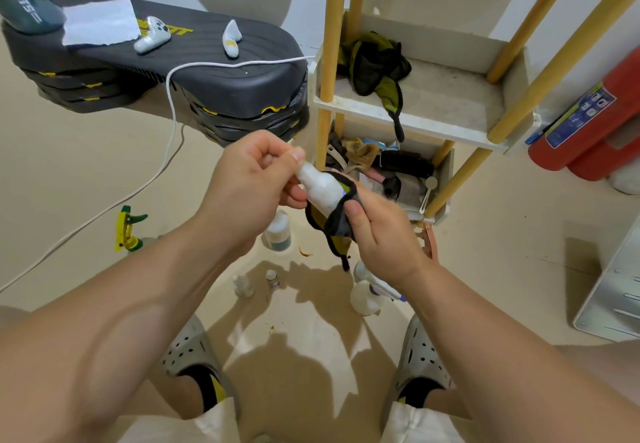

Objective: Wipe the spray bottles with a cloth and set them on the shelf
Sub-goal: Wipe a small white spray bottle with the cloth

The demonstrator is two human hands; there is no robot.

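Bottle (320,188) neck between left fingers (295,156) — base under cloth (334,231); both in right fingers (356,216)

Noted in front of the shelf (408,110), white trays on yellow posts: small white bottle (320,188), tilted, neck toward upper left, held off the floor, lower half wrapped in dark cloth (334,226) with black edging and a yellow patch. On the floor well left of the shelf: green-and-yellow spray bottle (128,231), upright. Near the shelf's foot: white bottle (278,231) with teal contents, upright. Further out from the shelf: tiny clear bottle (242,285) and second tiny bottle (272,279), upright; white spray bottle (362,299), partly hidden.
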